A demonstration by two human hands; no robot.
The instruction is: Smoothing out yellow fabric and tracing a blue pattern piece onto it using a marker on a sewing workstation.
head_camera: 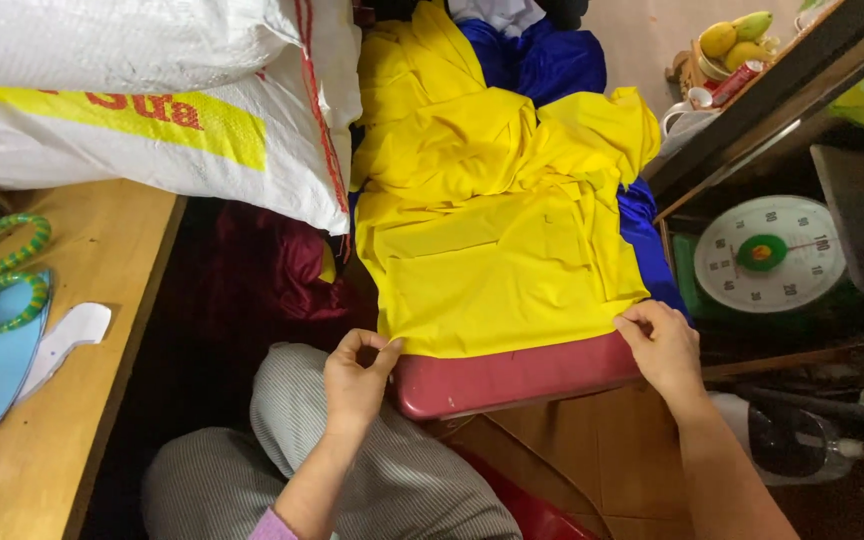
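Pinching yellow cloth (497, 270), both hands (360, 372)

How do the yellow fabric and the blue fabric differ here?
The yellow fabric lies on top, spread fairly flat; the blue fabric sits beneath, bunched at the far end and showing along the right edge. The left hand and right hand pinch the yellow fabric's near corners; neither grips the blue. Both rest over the red stool.

The fabric (497, 255) is bright yellow, over royal blue cloth (542, 55), on a dark red stool (512, 378). The trousers (402, 480) are grey with fine stripes. The sack (152, 100) is white with a yellow band and red stitching.
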